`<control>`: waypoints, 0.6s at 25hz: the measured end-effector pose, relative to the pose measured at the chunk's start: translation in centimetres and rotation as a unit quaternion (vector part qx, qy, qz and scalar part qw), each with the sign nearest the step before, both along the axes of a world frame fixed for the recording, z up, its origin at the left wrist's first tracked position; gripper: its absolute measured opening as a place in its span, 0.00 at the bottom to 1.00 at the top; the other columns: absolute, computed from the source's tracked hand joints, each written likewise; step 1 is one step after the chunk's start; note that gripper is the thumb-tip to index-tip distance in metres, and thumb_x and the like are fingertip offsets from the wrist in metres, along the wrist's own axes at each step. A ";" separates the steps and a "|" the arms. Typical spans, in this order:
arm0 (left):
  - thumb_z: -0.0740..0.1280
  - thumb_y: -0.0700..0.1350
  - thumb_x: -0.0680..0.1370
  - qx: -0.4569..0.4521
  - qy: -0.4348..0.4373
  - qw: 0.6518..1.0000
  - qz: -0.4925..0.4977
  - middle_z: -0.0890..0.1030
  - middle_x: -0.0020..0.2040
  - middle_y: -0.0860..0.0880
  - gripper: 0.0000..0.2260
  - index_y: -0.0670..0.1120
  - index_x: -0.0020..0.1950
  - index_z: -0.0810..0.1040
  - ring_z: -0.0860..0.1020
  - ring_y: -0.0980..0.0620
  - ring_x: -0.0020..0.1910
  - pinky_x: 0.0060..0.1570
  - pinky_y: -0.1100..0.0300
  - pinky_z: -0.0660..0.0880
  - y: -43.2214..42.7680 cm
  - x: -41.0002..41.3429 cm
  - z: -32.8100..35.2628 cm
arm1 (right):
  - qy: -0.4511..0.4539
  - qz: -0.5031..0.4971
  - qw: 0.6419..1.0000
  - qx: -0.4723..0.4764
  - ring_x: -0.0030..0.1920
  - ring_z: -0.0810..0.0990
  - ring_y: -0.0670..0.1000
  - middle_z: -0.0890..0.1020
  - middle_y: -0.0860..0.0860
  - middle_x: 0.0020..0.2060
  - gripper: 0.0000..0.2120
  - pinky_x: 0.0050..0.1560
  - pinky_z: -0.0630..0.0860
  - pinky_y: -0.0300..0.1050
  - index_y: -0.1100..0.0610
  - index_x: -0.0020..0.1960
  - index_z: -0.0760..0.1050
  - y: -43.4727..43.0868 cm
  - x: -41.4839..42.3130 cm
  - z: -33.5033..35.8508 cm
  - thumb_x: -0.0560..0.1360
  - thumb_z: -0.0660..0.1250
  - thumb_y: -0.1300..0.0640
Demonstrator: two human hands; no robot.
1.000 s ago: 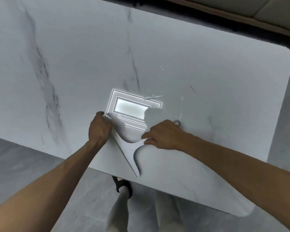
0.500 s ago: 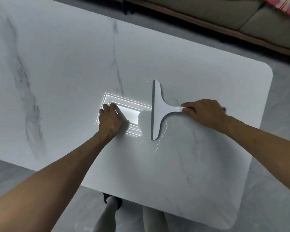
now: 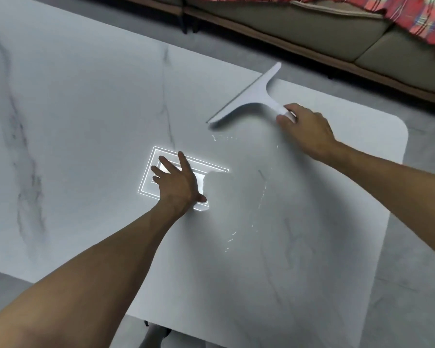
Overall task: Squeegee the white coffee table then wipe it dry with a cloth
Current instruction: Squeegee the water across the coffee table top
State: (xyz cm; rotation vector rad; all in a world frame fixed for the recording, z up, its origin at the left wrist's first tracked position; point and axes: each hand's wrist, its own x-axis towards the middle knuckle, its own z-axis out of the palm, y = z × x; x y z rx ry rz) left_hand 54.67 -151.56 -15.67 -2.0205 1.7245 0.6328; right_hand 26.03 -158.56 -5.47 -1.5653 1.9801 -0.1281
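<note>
On the desk [image 3: 86, 121], the squeegee [image 3: 251, 96] lies at two o'clock from the flat left hand [image 3: 178, 183]; the right hand [image 3: 304, 128] grips its handle.

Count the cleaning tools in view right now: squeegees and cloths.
1: a white squeegee near the coffee table's far edge, gripped by the right hand. No cloth shows; the left hand lies flat and empty. One may be out of frame.
</note>
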 end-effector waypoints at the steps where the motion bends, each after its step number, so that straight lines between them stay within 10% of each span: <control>1: 0.78 0.67 0.52 -0.003 0.003 1.000 0.002 0.50 0.73 0.25 0.68 0.44 0.77 0.41 0.55 0.19 0.69 0.65 0.34 0.63 -0.1 0.0 0.0 | -0.023 -0.014 1.000 -0.001 0.57 0.75 0.62 0.80 0.56 0.57 0.18 0.53 0.70 0.50 0.49 0.67 0.69 -2.6 2.1 -0.5 0.79 0.55 0.48; 6: 0.80 0.64 0.54 -0.011 0.019 1.000 -0.016 0.50 0.72 0.23 0.68 0.45 0.78 0.38 0.55 0.17 0.68 0.65 0.33 0.63 -0.1 -0.1 0.2 | -0.035 0.002 0.999 -0.004 0.62 0.72 0.64 0.75 0.59 0.65 0.23 0.59 0.68 0.50 0.44 0.74 0.60 -8.2 9.1 -2.6 0.80 0.51 0.54; 15: 0.79 0.64 0.56 0.000 0.022 1.000 -0.018 0.48 0.73 0.23 0.67 0.46 0.78 0.37 0.53 0.18 0.69 0.66 0.33 0.61 -0.5 -0.4 0.8 | 0.085 0.125 0.987 0.046 0.38 0.78 0.58 0.79 0.55 0.38 0.24 0.41 0.70 0.48 0.44 0.77 0.56 9.4 -1.2 0.2 0.82 0.53 0.54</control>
